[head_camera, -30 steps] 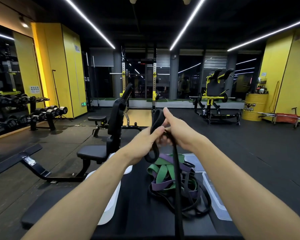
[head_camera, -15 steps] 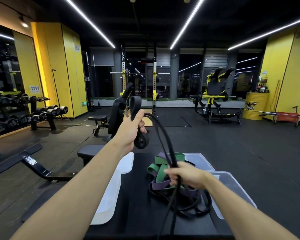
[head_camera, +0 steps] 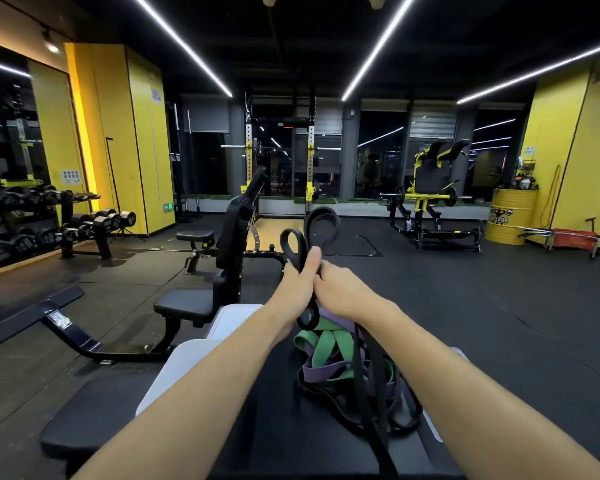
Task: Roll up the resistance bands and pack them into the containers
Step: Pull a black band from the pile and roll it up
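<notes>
Left grip [head_camera: 297, 292]: closed round folded black band [head_camera: 323, 212], loops standing above thumb.
Right grip [head_camera: 343, 289]: holding same band, touching left.
Bench [head_camera: 274, 427]: green and purple bands [head_camera: 321, 344] heaped.

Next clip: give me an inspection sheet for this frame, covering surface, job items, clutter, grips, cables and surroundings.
Surface: black padded top, bands piled on it.
Job's things: black band folded in loops above the hands, tail hanging to the frame's bottom edge; pile of bands, green, purple and black; left container and right container flank the pile.
Clutter: nothing seen.
Grips: left hand and right hand both grip the black band, side by side.
Cables: nothing seen.
Surroundings: gym; adjustable bench, dumbbell rack, squat rack, yellow drum.
</notes>
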